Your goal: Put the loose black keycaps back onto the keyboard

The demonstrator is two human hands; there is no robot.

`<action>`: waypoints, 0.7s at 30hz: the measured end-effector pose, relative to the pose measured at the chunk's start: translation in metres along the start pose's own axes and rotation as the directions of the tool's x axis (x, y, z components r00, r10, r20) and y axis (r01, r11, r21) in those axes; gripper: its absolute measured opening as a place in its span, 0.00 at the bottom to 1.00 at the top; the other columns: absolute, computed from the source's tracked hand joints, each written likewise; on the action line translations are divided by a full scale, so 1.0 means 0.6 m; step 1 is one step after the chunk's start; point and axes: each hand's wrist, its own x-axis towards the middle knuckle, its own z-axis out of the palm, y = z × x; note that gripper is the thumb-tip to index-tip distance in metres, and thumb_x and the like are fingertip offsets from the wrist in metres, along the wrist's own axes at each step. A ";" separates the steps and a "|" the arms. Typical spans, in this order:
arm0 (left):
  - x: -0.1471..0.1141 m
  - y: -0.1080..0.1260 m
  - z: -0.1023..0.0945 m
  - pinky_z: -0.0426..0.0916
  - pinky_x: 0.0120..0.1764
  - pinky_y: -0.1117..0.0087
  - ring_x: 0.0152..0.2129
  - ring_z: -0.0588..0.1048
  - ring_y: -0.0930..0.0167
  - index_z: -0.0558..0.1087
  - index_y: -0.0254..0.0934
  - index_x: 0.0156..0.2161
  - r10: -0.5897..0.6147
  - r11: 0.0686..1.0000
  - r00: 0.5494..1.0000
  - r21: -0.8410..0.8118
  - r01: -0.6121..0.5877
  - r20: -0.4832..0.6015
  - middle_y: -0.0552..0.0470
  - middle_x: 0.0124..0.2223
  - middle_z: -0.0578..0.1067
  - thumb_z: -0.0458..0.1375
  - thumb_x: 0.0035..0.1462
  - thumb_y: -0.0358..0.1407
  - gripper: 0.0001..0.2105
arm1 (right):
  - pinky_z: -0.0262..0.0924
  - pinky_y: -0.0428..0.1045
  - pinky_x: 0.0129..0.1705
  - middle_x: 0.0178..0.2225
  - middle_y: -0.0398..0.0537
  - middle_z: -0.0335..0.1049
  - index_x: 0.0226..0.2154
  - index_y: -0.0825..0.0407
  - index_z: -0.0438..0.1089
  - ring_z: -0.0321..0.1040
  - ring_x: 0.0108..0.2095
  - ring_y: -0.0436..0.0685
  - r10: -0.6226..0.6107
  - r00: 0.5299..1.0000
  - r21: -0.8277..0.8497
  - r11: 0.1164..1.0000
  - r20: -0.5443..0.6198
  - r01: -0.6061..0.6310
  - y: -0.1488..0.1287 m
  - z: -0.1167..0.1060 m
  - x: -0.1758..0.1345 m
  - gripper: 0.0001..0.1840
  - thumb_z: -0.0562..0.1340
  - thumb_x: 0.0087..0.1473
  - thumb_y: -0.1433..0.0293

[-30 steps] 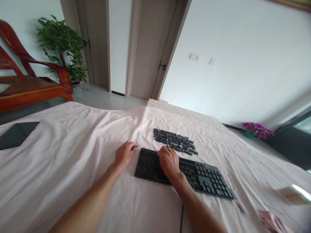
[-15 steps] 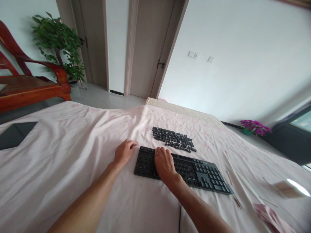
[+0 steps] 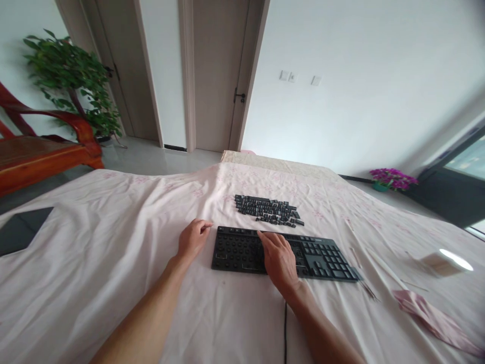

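Note:
A black keyboard (image 3: 314, 260) lies on the pink cloth with its main block stripped of keycaps; round switch stems show there, while the number pad at right still has its caps. My right hand (image 3: 279, 255) lies across the middle of the bare block, fingers stretched toward the far edge, hiding part of it. Just left of the keyboard, my left hand (image 3: 194, 238) rests on the cloth with fingers curled together; whether anything small is in them is hidden. Behind the keyboard, loose black keycaps (image 3: 267, 207) lie in rough rows.
Thin tools like tweezers (image 3: 367, 290) lie by the keyboard's right end. Farther right are a pink cloth (image 3: 432, 316) and a box-like object (image 3: 443, 264) with a bright top. A dark tablet (image 3: 25, 230) lies at left. The keyboard's cable (image 3: 285, 328) runs toward me.
My right hand has slid rightward along the keyboard, uncovering more bare stems at left. My left hand stays beside the keyboard. The camera view has shifted slightly.

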 end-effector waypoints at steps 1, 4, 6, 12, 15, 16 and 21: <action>-0.001 0.000 -0.001 0.65 0.40 0.74 0.36 0.74 0.73 0.75 0.43 0.38 0.005 1.000 1.000 -0.004 -0.005 0.001 0.55 0.42 0.76 0.52 0.55 0.33 0.10 | 0.54 0.50 0.46 0.46 0.47 0.70 0.55 0.44 0.64 0.62 0.44 0.55 -0.007 1.000 0.000 1.000 -0.002 0.007 0.000 0.001 -0.007 0.23 0.51 0.60 0.74; -0.005 -0.001 -0.004 0.65 0.40 0.74 0.36 0.74 0.74 0.75 0.42 0.38 0.024 1.000 1.000 -0.018 -0.024 0.015 0.55 0.42 0.76 0.52 0.55 0.33 0.11 | 0.54 0.50 0.45 0.44 0.47 0.71 0.54 0.45 0.65 0.63 0.43 0.55 -0.035 0.999 -0.001 0.999 0.007 0.035 0.001 0.006 -0.018 0.22 0.52 0.59 0.74; -0.007 -0.001 -0.006 0.66 0.40 0.75 0.35 0.74 0.74 0.75 0.42 0.38 0.033 0.999 0.999 -0.034 -0.032 0.030 0.55 0.42 0.76 0.52 0.54 0.33 0.11 | 0.54 0.50 0.44 0.43 0.47 0.71 0.53 0.45 0.66 0.63 0.42 0.55 -0.059 0.998 0.002 0.998 0.009 0.059 0.001 0.011 -0.020 0.21 0.53 0.59 0.74; -0.011 -0.006 -0.005 0.66 0.40 0.75 0.35 0.74 0.74 0.75 0.43 0.38 0.071 0.997 0.997 -0.043 -0.069 0.044 0.55 0.41 0.76 0.51 0.54 0.34 0.11 | 0.53 0.50 0.43 0.41 0.47 0.72 0.52 0.46 0.67 0.64 0.40 0.55 -0.109 0.994 0.051 0.993 -0.005 0.109 -0.002 0.018 -0.024 0.20 0.54 0.58 0.74; -0.013 -0.009 -0.004 0.67 0.40 0.75 0.35 0.74 0.74 0.75 0.43 0.38 0.077 0.997 0.995 -0.032 -0.076 0.055 0.55 0.41 0.75 0.51 0.54 0.35 0.11 | 0.52 0.50 0.42 0.40 0.47 0.72 0.52 0.47 0.67 0.64 0.40 0.55 -0.120 0.993 0.074 0.990 -0.017 0.121 -0.005 0.018 -0.024 0.19 0.54 0.59 0.74; -0.013 -0.010 -0.003 0.67 0.40 0.75 0.35 0.74 0.73 0.75 0.43 0.38 0.081 0.996 0.995 -0.026 -0.080 0.058 0.55 0.41 0.75 0.51 0.54 0.35 0.11 | 0.52 0.50 0.42 0.39 0.47 0.72 0.52 0.47 0.67 0.63 0.40 0.55 -0.124 0.992 0.078 0.989 -0.018 0.125 -0.005 0.018 -0.024 0.19 0.54 0.60 0.74; -0.012 -0.016 0.002 0.67 0.41 0.74 0.36 0.74 0.73 0.75 0.43 0.39 0.083 0.997 0.994 0.005 -0.083 0.072 0.55 0.43 0.75 0.50 0.55 0.37 0.12 | 0.52 0.51 0.41 0.38 0.46 0.73 0.52 0.45 0.67 0.63 0.39 0.55 -0.112 0.993 0.093 0.990 0.023 0.109 -0.006 0.014 -0.024 0.19 0.54 0.59 0.74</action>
